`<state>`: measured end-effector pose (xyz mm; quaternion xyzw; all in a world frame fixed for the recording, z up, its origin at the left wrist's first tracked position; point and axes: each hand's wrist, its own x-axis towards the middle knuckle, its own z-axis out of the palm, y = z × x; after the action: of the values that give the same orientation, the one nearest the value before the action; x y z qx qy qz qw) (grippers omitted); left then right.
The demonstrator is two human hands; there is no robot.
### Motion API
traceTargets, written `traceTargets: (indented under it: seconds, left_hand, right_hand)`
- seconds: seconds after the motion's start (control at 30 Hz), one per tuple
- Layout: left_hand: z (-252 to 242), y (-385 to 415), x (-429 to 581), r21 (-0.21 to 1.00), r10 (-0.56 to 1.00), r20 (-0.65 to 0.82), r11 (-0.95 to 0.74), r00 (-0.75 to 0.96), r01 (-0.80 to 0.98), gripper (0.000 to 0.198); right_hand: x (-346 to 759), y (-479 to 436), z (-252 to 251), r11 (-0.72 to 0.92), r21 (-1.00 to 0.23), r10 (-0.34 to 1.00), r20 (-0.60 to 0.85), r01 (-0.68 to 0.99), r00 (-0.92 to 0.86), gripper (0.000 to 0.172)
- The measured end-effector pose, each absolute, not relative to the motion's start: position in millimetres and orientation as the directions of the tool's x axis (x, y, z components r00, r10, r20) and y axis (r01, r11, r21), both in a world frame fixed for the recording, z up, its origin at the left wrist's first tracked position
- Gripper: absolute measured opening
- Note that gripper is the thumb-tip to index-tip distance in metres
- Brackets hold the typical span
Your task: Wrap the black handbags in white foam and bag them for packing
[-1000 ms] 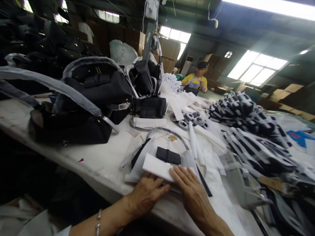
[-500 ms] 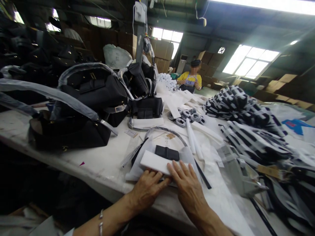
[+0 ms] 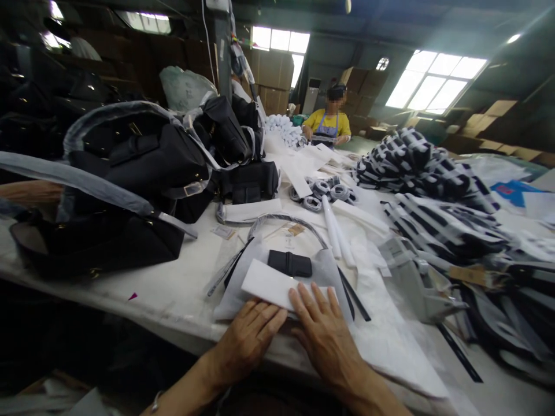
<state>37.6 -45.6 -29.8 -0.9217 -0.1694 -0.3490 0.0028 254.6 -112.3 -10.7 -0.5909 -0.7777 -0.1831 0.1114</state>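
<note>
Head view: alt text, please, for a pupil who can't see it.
A person's right hand rests on a flat white rectangular strip, left hand at its near edge; just beyond is a small black rectangular piece. Black handbags with plastic-wrapped handles sit at left, black-and-white striped piles at right.

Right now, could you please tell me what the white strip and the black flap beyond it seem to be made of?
White strip: probably foam sheeting, matte; it looks plain and even, with no shine. Black flap: leather or imitation leather, perhaps, smooth with a faint sheen.
</note>
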Motion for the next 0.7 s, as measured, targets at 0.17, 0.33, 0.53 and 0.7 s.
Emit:
traceTargets:
  seconds: [0.17,0.33,0.53,0.7]
  left_hand:
    - [-3,-59,27,0.158,0.295,0.727,-0.951,0.62,0.267,0.035]
    - [27,-48,62,-0.011,0.32,0.61,-0.911,0.724,0.412,0.042]
    - [-6,-32,79,-0.075,0.433,0.498,-0.842,0.751,0.535,0.043]
    - [-19,-38,78,0.004,0.495,0.541,-0.81,0.68,0.586,0.04]
  right_hand:
    - [257,-114,-17,0.247,0.165,0.861,0.414,0.955,-0.295,0.06]
    - [258,-113,-22,0.248,0.107,0.849,0.455,0.963,-0.269,0.055]
    - [257,-111,-27,0.277,0.013,0.821,0.516,0.961,-0.244,0.052]
    - [255,-107,-21,0.285,-0.057,0.815,0.54,0.957,-0.21,0.049]
